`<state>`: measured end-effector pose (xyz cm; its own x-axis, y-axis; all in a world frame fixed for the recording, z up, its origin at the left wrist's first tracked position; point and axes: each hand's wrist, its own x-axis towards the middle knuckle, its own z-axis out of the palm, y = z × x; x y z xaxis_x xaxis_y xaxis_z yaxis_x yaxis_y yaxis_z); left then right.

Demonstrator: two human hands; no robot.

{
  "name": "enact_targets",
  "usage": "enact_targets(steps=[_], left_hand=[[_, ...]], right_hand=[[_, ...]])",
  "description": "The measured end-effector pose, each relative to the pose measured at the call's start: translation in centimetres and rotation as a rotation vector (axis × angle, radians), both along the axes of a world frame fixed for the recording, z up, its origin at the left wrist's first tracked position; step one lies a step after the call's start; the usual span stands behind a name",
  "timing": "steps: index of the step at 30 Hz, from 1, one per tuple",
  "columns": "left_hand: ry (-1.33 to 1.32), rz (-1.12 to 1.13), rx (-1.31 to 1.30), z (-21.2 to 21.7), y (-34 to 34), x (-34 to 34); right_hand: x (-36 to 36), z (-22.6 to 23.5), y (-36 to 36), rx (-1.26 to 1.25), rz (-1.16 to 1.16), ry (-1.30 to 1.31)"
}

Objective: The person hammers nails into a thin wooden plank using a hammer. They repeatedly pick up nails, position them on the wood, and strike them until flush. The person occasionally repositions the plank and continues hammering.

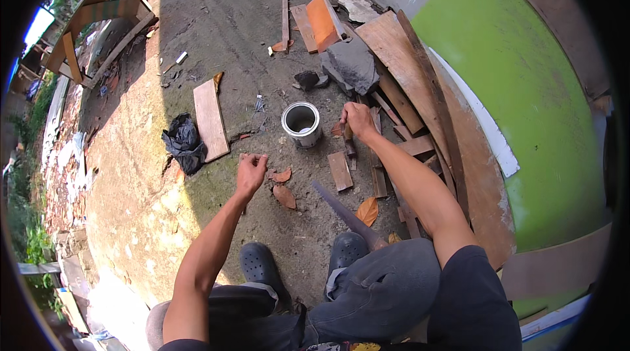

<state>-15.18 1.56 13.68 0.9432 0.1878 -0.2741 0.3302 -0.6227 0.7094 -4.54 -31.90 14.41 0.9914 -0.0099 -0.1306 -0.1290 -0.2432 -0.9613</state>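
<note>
Head view: right hand (357, 118) gripped a stick (348, 134) just beside the can (301, 124).
Left hand (251, 172): loosely curled, empty, farther from can.
Stick axis: roughly upright.

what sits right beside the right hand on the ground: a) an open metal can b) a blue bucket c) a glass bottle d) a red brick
a: an open metal can stands upright on the dirt just left of the right hand, which grips a small piece of wood.
</note>
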Motion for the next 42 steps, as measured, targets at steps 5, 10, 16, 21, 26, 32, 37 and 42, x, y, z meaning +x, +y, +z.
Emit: enact_targets(steps=[5, 10, 16, 21, 26, 32, 37, 42], left_hand=[[-0.029, -0.015, 0.052, 0.9, -4.0, 3.2], [-0.082, -0.088, 0.303, 5.1, -7.6, 9.9], [-0.108, -0.081, 0.279, 5.8, -11.1, 17.5], [-0.040, -0.103, 0.294, 3.7, -10.5, 22.3], [0.055, -0.043, 0.285, -0.3, -7.5, 28.4], [0.093, -0.068, 0.238, -2.6, -10.7, 35.6], [0.040, -0.021, 0.297, -5.5, -9.9, 40.6], [-0.229, 0.025, 0.303, -8.7, -10.7, 43.7]], right_hand=[[0.9, 1.4, -1.1, -0.151, 0.015, -0.016], [1.8, 6.0, -1.1, -0.727, 0.000, 0.185], [4.3, 9.3, -0.5, -1.108, 0.380, 0.448], [6.5, 7.6, -0.6, -1.142, 0.377, 0.629], [6.7, 7.8, 0.8, -1.140, 0.360, 0.561], [6.3, 6.5, -0.9, -1.085, 0.157, 0.436], [6.2, 5.8, -0.7, -1.055, 0.171, 0.397], [4.2, 5.2, -4.3, -0.908, 0.029, 0.446]])
